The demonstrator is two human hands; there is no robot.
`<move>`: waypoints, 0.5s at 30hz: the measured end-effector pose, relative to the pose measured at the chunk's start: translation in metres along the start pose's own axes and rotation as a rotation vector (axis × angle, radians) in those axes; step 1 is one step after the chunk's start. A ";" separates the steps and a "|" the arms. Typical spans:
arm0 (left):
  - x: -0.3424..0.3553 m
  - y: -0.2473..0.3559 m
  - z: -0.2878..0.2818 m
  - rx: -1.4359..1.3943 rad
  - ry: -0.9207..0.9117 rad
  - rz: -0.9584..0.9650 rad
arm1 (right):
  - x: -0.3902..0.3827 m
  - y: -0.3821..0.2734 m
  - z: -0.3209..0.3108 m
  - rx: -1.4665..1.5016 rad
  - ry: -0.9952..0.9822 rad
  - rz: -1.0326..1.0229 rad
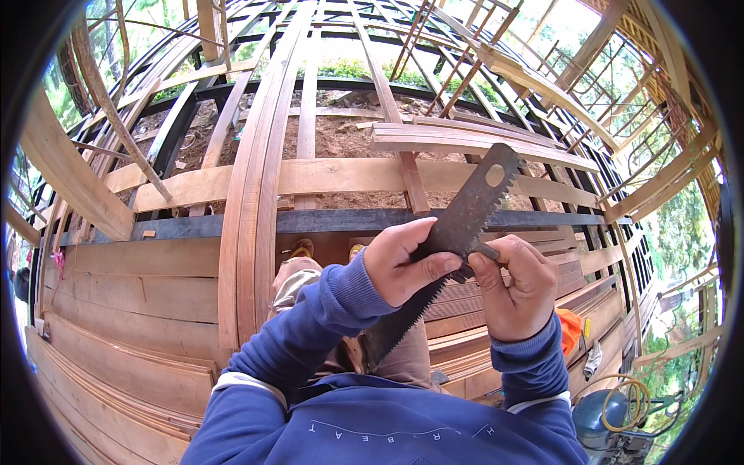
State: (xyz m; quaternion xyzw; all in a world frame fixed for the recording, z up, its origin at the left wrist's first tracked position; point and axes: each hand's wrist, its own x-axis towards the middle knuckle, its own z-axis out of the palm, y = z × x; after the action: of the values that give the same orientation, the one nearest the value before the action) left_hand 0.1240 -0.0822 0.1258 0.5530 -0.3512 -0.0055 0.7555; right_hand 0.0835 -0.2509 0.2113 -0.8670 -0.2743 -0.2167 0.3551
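A dark, worn hand saw (471,203) slants across my lap, its toothed edge facing right and its holed tip pointing up and away. My left hand (401,262) is closed around the middle of the blade, thumb across the near face and the other fingers partly hidden. Pinched between the thumb and fingers of my right hand (521,288) is a short dark metal bar, apparently a small file (487,250), set against the teeth beside my left thumb. The saw's lower end runs down between my thighs, where its handle cannot be made out.
Long planks (252,178) cross a black metal beam (341,221) ahead, with bare soil below the open frame. Stacked boards (132,372) lie at left, more at right. An orange cloth (570,329) and a blue machine with a coiled hose (604,418) are at lower right.
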 end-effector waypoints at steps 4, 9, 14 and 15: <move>0.000 0.000 0.002 -0.040 0.014 0.034 | -0.001 -0.001 0.001 0.006 -0.004 0.019; -0.003 0.000 -0.001 -0.027 0.006 0.021 | -0.001 -0.004 0.002 0.028 -0.003 0.042; -0.002 0.000 -0.007 -0.048 -0.004 -0.040 | 0.003 -0.002 0.008 0.031 0.012 0.036; -0.003 0.001 -0.010 -0.054 -0.015 -0.069 | 0.004 -0.001 0.011 0.050 0.024 0.028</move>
State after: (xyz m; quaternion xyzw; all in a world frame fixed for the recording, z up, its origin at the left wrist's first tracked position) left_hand 0.1269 -0.0719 0.1238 0.5441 -0.3374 -0.0454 0.7668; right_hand 0.0874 -0.2412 0.2071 -0.8590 -0.2630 -0.2153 0.3828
